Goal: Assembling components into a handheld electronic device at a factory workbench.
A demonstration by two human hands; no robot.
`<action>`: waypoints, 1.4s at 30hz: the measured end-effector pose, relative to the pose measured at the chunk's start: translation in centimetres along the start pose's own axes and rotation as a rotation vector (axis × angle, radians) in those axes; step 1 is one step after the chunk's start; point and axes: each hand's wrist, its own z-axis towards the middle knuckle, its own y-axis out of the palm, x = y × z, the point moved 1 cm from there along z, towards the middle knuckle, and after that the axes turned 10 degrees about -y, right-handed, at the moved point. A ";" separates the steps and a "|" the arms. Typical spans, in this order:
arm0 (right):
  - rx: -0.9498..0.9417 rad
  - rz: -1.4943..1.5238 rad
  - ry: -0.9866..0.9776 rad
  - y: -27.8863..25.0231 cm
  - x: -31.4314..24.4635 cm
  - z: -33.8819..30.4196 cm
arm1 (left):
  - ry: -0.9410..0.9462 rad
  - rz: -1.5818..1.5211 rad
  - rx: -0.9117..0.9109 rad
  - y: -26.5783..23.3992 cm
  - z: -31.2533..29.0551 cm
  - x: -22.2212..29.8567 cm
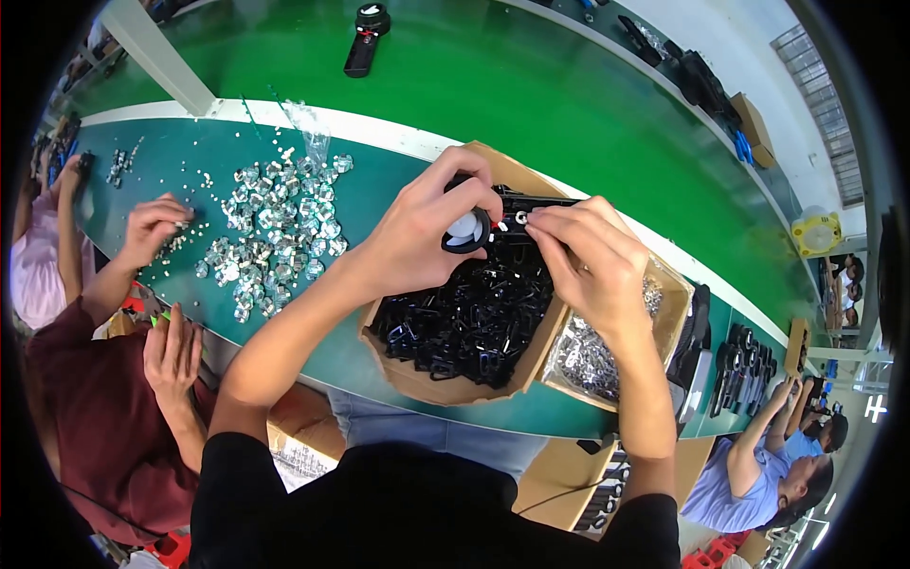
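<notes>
My left hand (412, 228) is closed around the round head of a black handheld device (471, 242), which shows a white disc inside its ring. The device's handle points right, over a carton. At that handle, the fingertips of my right hand (602, 266) pinch together beside a small whitish part (520, 218); whether they grip it or only touch it is hard to see. Below both hands sits the open carton (445, 394), filled with small glossy black parts (464, 332). Against its right side stands a smaller box (675, 294) of tiny metal parts (588, 360).
Clear and silvery small parts (275, 228) are heaped on the teal table at left, where a co-worker's hand (152, 228) reaches among white bits. A similar black device (365, 40) lies on the green belt (569, 104). More black devices (744, 370) line the table at right, near other workers.
</notes>
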 end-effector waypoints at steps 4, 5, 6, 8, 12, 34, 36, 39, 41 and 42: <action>-0.005 -0.093 -0.013 0.2 0.0 -0.2 | 0.032 0.014 -0.008 0.1 0.0 0.1; -0.003 -0.098 -0.008 0.1 -0.2 -0.2 | 0.041 0.026 -0.010 0.1 -0.1 0.1; -0.069 -0.148 0.028 -0.1 -0.6 -0.3 | 0.045 0.023 -0.016 0.1 -0.1 0.2; -0.129 -0.257 0.024 0.1 -0.7 -0.5 | 0.082 0.047 -0.005 0.1 0.0 0.3; -0.199 -0.358 0.022 0.0 -1.9 0.0 | 0.117 0.078 -0.024 0.3 -0.1 0.3; 0.029 -0.311 0.318 -0.2 -2.4 -0.2 | 0.148 0.057 -0.028 0.4 -0.2 0.1; 0.010 -0.319 0.267 0.1 -2.4 -0.4 | 0.152 0.057 -0.024 0.4 -0.2 0.1; -0.035 -0.333 0.178 0.4 -2.1 -0.5 | 0.146 0.063 -0.011 0.3 -0.2 0.0; -0.040 -0.328 0.179 0.2 -2.2 -0.4 | 0.146 0.069 -0.009 0.3 -0.2 -0.1; -0.046 -0.321 0.180 0.1 -2.2 -0.4 | 0.146 0.071 -0.010 0.3 -0.2 0.0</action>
